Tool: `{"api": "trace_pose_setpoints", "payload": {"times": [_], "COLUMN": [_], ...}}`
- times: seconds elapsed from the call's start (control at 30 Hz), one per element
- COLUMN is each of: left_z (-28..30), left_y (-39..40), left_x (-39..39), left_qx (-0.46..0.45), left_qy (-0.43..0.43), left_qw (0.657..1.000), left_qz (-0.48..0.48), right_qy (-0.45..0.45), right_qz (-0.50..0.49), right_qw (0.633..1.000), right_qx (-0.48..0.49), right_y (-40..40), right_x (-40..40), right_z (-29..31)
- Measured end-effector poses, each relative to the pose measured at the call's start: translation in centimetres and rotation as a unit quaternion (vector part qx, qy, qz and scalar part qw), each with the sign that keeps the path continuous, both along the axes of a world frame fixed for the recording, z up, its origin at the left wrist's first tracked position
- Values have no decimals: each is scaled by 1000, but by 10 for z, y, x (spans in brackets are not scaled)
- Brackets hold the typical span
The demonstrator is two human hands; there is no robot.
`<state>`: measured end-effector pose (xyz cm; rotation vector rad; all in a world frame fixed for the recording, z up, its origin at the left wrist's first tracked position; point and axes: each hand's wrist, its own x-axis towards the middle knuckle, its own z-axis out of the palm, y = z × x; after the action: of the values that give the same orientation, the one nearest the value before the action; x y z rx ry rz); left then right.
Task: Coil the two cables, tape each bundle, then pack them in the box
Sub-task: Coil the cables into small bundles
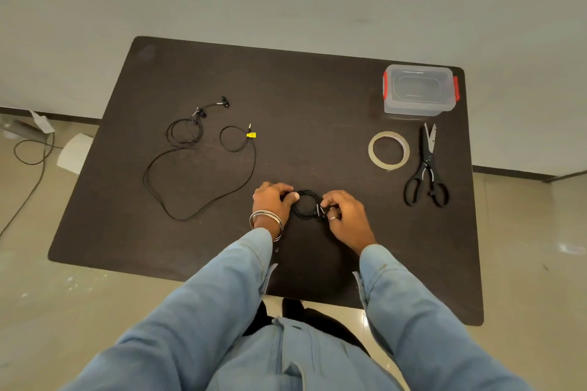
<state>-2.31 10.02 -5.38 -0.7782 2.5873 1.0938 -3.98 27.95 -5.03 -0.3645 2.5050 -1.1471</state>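
Both hands are pinching the coil (306, 205) at the near middle of the table (127, 232): your left hand (273, 201) is gripping its left side, your right hand (344, 216) is nipping the plug end on its right. I'd judge you're finishing the first bundle, so be keeping the loops stacked and the loose end tucked before reaching for tape (388, 149). Far left, the second cable (200, 168) is lying loose and sprawling. Scissors (427, 168) and box (419, 89) are sitting far right, well apart; nothing is blocking your reach.
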Motion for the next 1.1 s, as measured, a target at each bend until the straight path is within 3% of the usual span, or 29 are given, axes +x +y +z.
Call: {"api": "trace_pose_setpoints", "payload": {"times": [0.2, 0.37, 0.47, 0.6, 0.73, 0.83, 0.9, 1.0, 1.1], "left_z": [0, 8, 18, 26, 25, 25, 22, 21, 23], "left_y": [-5, -23, -53, -107, -167, -202, -220, -243, -257], "left_x": [0, 3, 11, 31, 47, 55, 56, 52, 44], "left_qx": [9, 35, 41, 23, -15, -37, -56, -59, -48], "left_qy": [4, 34, 53, 56, 27, 1, -12, -25, -11], "left_qw": [1000, 995, 987, 978, 985, 994, 997, 998, 995], "left_qz": [6, 92, 147, 199, 167, 106, 50, -29, -89], "right_qy": [-19, -77, -81, -32, 27, 63, 97, 132, 180], "right_qz": [-124, -283, -295, -235, -76, 83, 162, 193, 159], "right_qw": [992, 955, 951, 970, 996, 993, 970, 950, 944], "right_qx": [9, -31, -43, -52, -29, 54, 155, 206, 226], "right_y": [-22, -23, -34, -72, -128, -174, -196, -214, -224], "right_x": [0, -9, -20, -27, -26, -20, -16, -6, 4], "right_z": [-2, 3, 14, 29, 25, 11, 0, -8, -15]}}
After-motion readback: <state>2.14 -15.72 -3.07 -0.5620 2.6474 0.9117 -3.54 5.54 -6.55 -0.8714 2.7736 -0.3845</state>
